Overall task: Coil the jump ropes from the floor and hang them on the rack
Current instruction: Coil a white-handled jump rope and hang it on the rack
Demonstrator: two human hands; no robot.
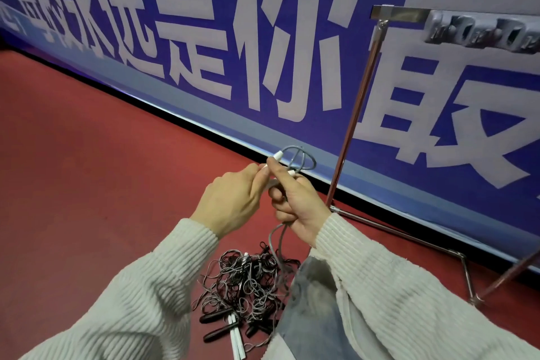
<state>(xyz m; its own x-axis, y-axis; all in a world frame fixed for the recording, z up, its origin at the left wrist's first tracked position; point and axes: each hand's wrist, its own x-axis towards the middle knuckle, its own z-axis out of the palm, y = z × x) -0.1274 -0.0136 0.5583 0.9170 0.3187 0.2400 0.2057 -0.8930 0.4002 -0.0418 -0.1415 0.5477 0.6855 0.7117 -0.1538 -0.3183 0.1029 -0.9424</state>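
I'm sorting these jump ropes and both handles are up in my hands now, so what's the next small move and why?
Probably start winding the hanging cord into loops. Your right hand and left hand hold the white handles together, with only a small loop of grey cord above them. The rest trails down to the tangled pile on the floor, so it isn't ready for the rack yet.

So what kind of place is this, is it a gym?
Probably a gym or sports hall. The red floor looks like sports flooring, a big blue banner runs along the wall, and a pile of jump ropes lies near a metal rack.
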